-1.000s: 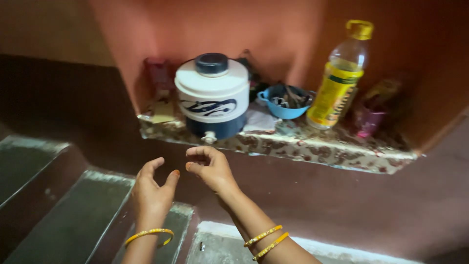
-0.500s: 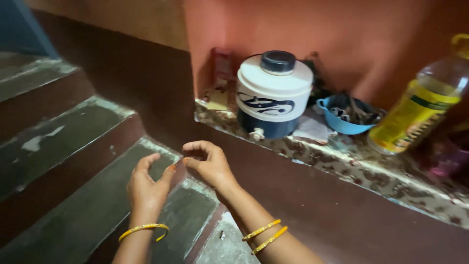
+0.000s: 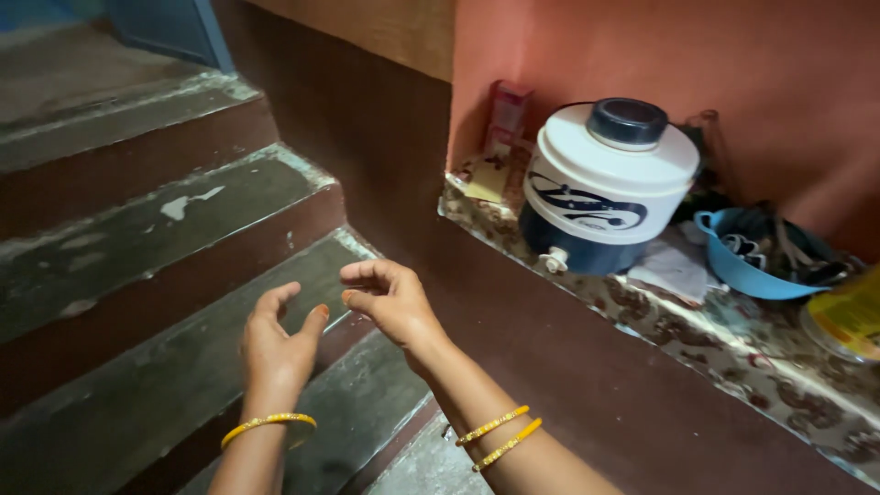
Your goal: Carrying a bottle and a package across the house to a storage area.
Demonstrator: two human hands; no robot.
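Note:
My left hand (image 3: 277,346) hovers over the grey steps with fingers curled apart and nothing in it; a yellow bangle circles its wrist. My right hand (image 3: 390,298) is just to its right, fingers loosely curled, also holding nothing, with two yellow bangles on the forearm. Their fingertips nearly meet. A white and dark blue water cooler (image 3: 605,188) with a small tap stands on the patterned ledge (image 3: 733,339), up and to the right of my right hand.
Worn grey concrete stairs (image 3: 174,220) with maroon risers climb to the upper left. A blue bowl (image 3: 756,261) with small items, white paper, a yellow oil bottle (image 3: 848,316) at the right edge and a red box (image 3: 507,115) share the ledge alcove.
The view has swung left: the cooler and ledge shifted right, the bottle is nearly out of frame, more stairs show. Both hands keep the same curled pose.

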